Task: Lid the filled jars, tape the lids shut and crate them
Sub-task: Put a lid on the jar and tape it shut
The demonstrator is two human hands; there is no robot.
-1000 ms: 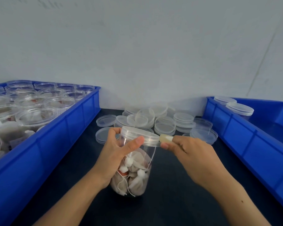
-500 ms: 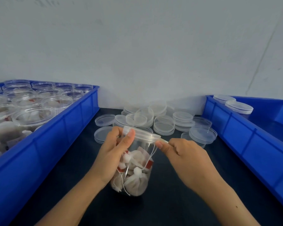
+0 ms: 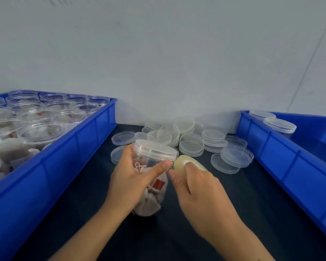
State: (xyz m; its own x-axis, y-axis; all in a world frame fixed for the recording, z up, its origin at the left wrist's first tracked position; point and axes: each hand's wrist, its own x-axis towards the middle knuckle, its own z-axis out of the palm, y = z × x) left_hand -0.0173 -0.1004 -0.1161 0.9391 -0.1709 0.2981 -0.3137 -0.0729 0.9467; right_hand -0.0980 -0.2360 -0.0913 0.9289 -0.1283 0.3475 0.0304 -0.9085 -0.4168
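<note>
We see only our two forearms and hands, coming in from the bottom edge. Both arms are bare from the edge up to the wrist: no sleeve or cuff reaches into view. The left hand [image 3: 134, 178] carries no ring, watch or band that we can make out, and neither does the right hand [image 3: 198, 187]. We wear no gloves. The nails that show, on the left thumb and a right fingertip, are short and unpainted.
</note>
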